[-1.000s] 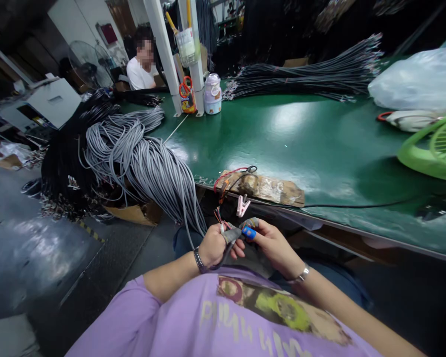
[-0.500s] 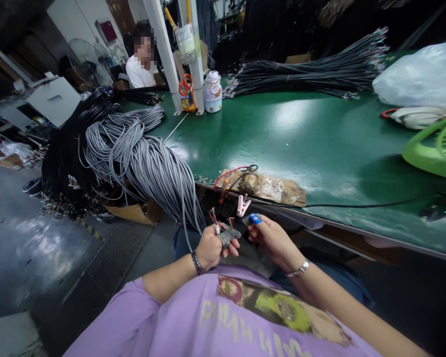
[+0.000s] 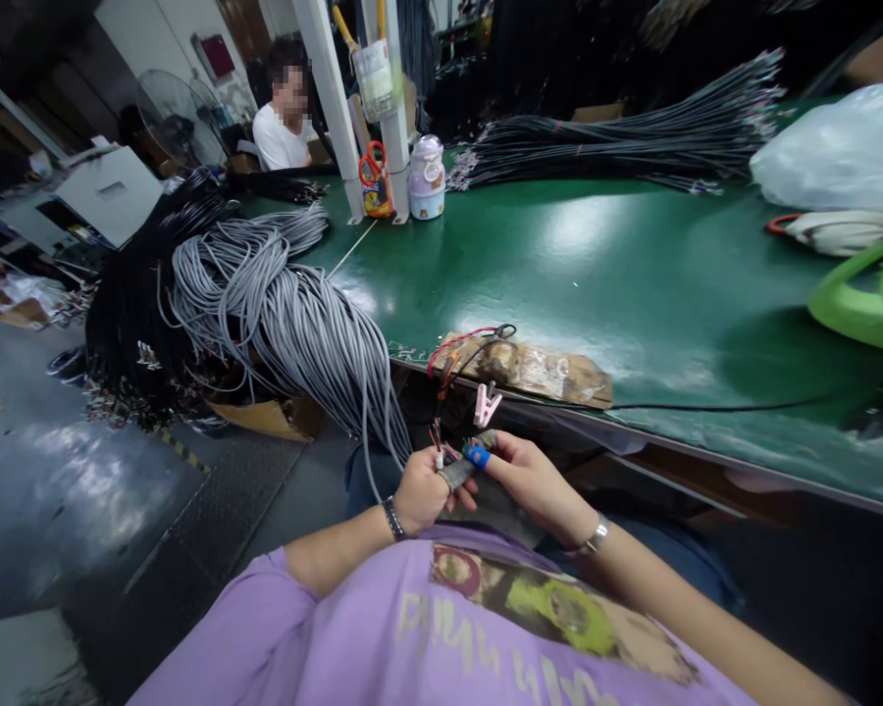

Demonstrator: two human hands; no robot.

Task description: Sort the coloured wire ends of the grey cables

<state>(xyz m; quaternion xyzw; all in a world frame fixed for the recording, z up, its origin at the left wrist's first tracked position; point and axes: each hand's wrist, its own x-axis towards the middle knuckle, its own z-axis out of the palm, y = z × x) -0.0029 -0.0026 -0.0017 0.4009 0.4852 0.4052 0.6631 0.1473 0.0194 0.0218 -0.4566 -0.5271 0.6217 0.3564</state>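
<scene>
My left hand [image 3: 421, 490] is closed on the end of a grey cable [image 3: 373, 471], which runs down from the big bundle beside me. Thin coloured wires [image 3: 450, 451] fan out of the cable end above its fingers. Its forefinger wears a grey cover. My right hand [image 3: 522, 476], with blue wrapping on the thumb, touches the left fingertips and pinches some of these wires between thumb and forefinger. Just above hangs a pink clip [image 3: 486, 404] at the bench edge, apart from both hands.
A bundle of grey cables [image 3: 286, 304] hangs over the left end of the green bench [image 3: 559, 265], beside black cables [image 3: 132, 324]. On the bench lie a cardboard strip [image 3: 551, 373], black cables [image 3: 618, 147], a purple bottle [image 3: 427, 181] and a green basket [image 3: 864, 304]. A person [image 3: 284, 118] sits behind.
My right hand has moved left from beside the pink clip to the wires at my left hand, and its thumb and forefinger now pinch them. The left hand keeps its hold.
</scene>
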